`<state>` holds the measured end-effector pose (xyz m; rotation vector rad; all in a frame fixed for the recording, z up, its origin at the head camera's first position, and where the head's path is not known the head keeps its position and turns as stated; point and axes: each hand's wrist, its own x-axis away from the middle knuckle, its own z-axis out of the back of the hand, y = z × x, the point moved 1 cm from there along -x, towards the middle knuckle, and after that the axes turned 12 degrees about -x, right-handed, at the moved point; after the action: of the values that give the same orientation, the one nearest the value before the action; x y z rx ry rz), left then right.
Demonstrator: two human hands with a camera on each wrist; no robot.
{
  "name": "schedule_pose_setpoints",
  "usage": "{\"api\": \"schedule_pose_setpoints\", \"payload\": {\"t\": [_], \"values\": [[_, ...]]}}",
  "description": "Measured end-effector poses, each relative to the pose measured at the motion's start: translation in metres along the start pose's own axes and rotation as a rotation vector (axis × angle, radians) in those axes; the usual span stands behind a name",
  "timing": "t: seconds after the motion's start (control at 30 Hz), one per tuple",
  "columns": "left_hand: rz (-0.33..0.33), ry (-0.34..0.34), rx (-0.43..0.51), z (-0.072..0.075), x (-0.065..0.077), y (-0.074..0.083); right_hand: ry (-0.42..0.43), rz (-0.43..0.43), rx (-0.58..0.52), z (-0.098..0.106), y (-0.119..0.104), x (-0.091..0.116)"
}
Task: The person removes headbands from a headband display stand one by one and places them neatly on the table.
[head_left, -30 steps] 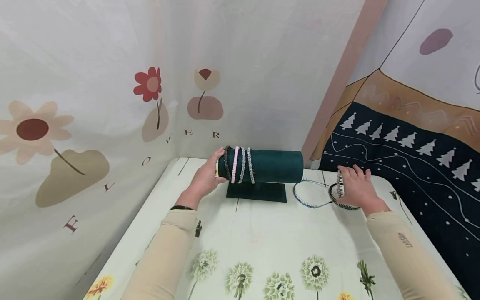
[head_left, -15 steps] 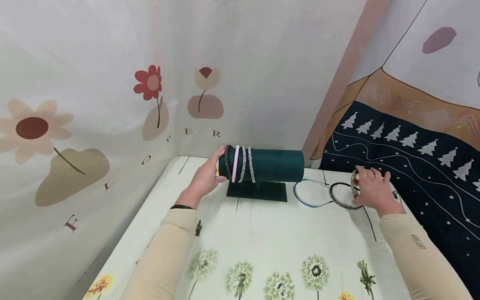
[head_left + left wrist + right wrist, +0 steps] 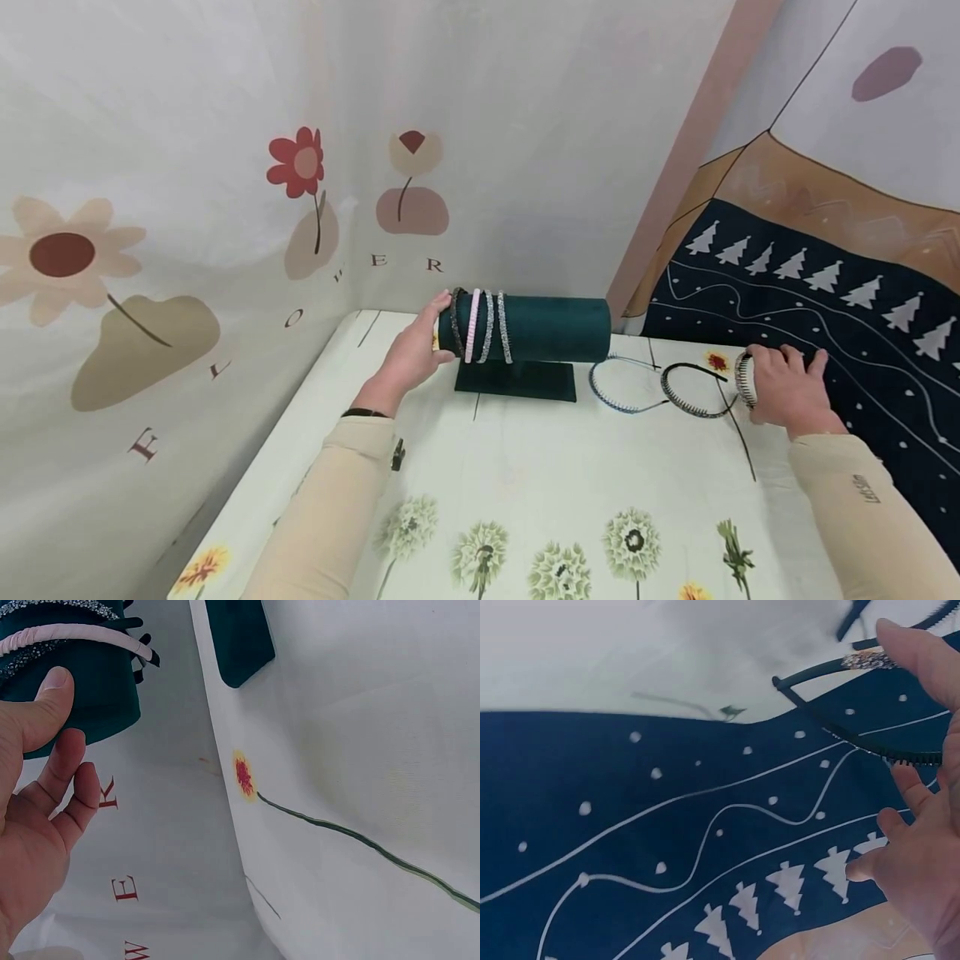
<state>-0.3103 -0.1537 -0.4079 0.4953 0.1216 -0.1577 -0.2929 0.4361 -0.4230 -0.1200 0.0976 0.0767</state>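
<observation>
A dark green velvet headband stand, a cylinder on a flat base, stands at the back of the table. Its left end is gripped by my left hand; the left wrist view shows the thumb on the velvet. Side by side near that end sit a dark brown headband, a pink headband and two silvery glitter headbands. Far right, my right hand pinches a dark toothed headband with a glittery top between thumb and fingers. The hand hides part of it.
Right of the stand, a blue headband and a black headband lie on the flower-printed white tablecloth. A pale curtain rises behind the table. Navy tree-printed cloth borders its right side.
My right hand has moved right with its headband, away from the black headband, which now shows more fully on the table. The left hand stays on the stand's end.
</observation>
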Motion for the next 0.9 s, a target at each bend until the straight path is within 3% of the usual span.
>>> {"api": "schedule_pose_setpoints", "payload": {"t": [0.2,0.37,0.5,0.73,0.9], "values": [[-0.002,-0.006,0.000,0.000,-0.001,0.000,-0.066,0.036,0.164,-0.008,0.021,0.009],[-0.001,-0.009,0.003,0.001,0.001,0.003,-0.123,0.053,0.229,-0.017,0.032,0.017],[0.009,-0.007,0.008,0.000,0.001,0.002,-0.176,0.066,0.204,-0.020,0.034,0.018],[0.014,-0.006,0.012,0.001,0.001,0.001,-0.246,0.042,0.061,-0.023,0.036,0.017],[0.012,-0.008,0.007,0.001,0.002,0.001,-0.261,0.021,0.042,-0.029,0.041,0.016]]}}
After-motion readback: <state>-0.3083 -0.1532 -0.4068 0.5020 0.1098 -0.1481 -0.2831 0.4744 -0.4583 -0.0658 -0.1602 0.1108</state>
